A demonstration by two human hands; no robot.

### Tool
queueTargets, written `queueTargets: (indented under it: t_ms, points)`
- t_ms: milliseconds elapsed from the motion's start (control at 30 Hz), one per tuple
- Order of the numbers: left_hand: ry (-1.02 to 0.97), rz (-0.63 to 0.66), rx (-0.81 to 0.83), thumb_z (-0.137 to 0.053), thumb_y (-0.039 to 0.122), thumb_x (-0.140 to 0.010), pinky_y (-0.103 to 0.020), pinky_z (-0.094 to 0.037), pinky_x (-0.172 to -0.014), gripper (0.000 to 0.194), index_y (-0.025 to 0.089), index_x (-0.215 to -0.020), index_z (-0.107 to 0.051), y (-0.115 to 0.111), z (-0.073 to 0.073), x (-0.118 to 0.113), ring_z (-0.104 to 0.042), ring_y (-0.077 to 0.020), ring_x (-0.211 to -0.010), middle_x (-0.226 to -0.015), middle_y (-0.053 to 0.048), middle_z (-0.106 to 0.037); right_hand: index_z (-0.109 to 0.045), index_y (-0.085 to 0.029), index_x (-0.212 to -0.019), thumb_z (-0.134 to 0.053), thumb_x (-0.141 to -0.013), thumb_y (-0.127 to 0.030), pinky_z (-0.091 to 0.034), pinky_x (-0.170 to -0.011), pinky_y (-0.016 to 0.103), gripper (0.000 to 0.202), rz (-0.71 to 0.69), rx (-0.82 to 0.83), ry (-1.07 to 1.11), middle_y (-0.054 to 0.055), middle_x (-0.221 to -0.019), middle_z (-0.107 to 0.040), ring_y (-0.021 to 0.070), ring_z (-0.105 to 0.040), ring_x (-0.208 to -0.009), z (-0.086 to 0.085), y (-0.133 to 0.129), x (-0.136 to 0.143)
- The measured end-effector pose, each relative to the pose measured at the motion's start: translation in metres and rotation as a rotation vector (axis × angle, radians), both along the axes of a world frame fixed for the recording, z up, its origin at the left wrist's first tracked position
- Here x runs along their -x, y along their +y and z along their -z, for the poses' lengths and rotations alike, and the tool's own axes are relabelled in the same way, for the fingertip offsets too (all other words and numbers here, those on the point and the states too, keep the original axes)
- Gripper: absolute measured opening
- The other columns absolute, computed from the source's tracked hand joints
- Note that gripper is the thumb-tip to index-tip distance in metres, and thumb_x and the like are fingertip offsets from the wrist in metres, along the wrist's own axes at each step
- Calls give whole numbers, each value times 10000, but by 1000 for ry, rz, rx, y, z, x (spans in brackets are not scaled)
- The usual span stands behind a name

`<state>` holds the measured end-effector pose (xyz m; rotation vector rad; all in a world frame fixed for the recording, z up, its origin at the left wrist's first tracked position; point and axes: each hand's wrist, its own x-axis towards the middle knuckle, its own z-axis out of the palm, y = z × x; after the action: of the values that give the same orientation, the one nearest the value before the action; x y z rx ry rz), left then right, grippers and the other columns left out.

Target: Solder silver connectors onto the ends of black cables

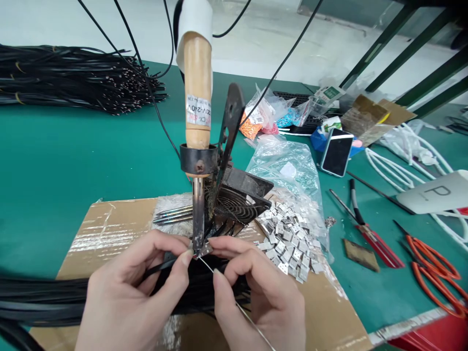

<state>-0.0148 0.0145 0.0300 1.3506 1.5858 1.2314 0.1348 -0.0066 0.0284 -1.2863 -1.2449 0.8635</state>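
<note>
A soldering iron with a wooden handle [198, 87] is clamped upright in a black metal holder, its barrel [198, 209] pointing straight down. My left hand [139, 287] pinches the end of a black cable [161, 266] right at the iron's tip. Between thumb and fingers my right hand [259, 292] grips a thin silvery solder wire [252, 322], whose end reaches the same spot. A small metal plate [206, 248] sits by my right fingertips; whether they hold it too, I cannot tell. Below both hands lies a bundle of black cables [47, 300].
Small metal connector pieces [288, 239] are heaped at the right beside a black fan [237, 202]. Further right lie a red-handled tool [380, 246], orange scissors [435, 268] and a phone [337, 152]. Another black cable bundle [73, 80] rests at the back left. Cardboard [91, 234] covers the near table.
</note>
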Motion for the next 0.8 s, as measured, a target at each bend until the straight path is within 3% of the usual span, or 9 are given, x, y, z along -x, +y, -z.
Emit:
queueTargets:
  t_ms: [333,800]
  points:
    - [44,25,-40,-746,251,-770,-100,-592,-556,82,251,-690,-727,3,-4,-1,-751,-114,-610,-685,31,-759,-597,-235,-690,-670,-832,-99,-578,-881,236,209,32,27,1,-32,-1071,-803,144,-785,-960,1,-2,4]
    - [57,36,-63,-733,246,-778,-88,-574,-535,103,257,-678,-714,-2,-4,-1,-718,-96,-565,-659,43,-744,-628,-247,-719,-675,-864,-137,-591,-797,199,188,72,-58,-60,-57,-1017,-802,121,-786,-897,6,-1,5]
